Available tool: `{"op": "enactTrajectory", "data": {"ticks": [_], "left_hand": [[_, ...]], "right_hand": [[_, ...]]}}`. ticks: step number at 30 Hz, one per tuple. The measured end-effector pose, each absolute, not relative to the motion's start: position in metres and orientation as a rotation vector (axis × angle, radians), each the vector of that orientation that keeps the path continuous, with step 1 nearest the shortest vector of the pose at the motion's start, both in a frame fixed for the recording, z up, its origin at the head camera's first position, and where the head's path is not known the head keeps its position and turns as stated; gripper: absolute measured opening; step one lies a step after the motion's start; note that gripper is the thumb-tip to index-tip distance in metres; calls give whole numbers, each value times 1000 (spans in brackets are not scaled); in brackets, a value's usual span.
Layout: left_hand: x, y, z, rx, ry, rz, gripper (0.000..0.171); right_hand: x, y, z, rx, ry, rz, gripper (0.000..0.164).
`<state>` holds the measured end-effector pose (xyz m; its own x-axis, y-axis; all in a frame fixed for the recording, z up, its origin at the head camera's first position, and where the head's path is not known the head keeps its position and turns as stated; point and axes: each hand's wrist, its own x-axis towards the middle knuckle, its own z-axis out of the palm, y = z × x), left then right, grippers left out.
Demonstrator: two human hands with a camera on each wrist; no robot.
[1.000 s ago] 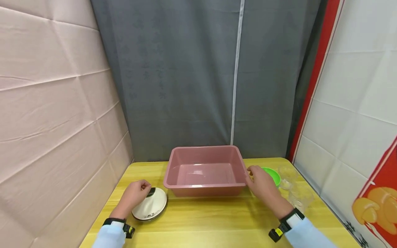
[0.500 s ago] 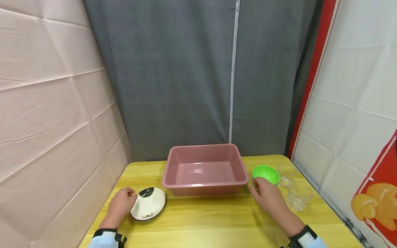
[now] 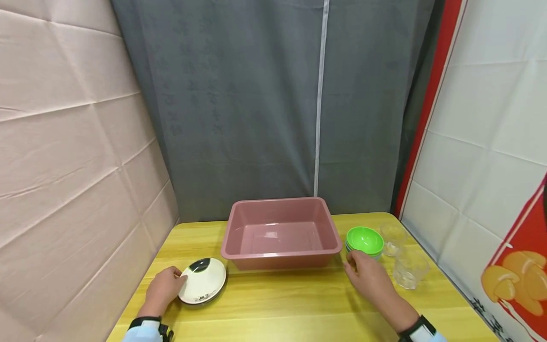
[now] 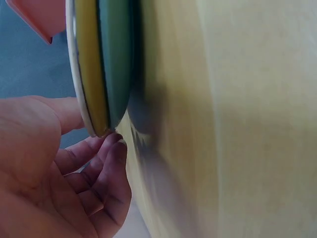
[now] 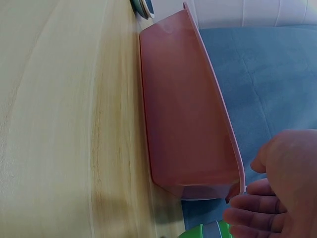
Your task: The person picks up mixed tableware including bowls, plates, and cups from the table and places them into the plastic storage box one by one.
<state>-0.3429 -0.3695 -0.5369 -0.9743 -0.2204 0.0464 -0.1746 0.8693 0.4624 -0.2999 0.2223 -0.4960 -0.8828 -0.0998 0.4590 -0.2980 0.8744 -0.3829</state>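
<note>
On the table's left lies a stack of plates. The top plate is white with a dark patch; yellow and green rims show below it in the left wrist view. My left hand is at the stack's left rim, thumb over the white plate and curled fingertips at the lower edge. My right hand hovers with loosely bent fingers and holds nothing. It is just in front of the stacked bowls, whose top bowl is green, and near the right corner of a pink basin.
Two clear glasses stand to the right of the bowls. Behind the wooden table hangs a grey curtain. Pale cloth closes off the left side and a white printed sheet the right.
My right hand has drawn back from the basin's right rim toward the front of the bowls. My left hand has moved left, off the plate's dark patch, then down to the stack's left rim.
</note>
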Motion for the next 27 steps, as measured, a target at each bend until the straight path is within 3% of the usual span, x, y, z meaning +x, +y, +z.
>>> {"op": "enactTrajectory", "data": {"ticks": [27], "left_hand": [[-339, -368, -535, 407, -2805, -758, 26]], "right_hand": [[-295, 220, -500, 279, -2712, 630, 19]]}}
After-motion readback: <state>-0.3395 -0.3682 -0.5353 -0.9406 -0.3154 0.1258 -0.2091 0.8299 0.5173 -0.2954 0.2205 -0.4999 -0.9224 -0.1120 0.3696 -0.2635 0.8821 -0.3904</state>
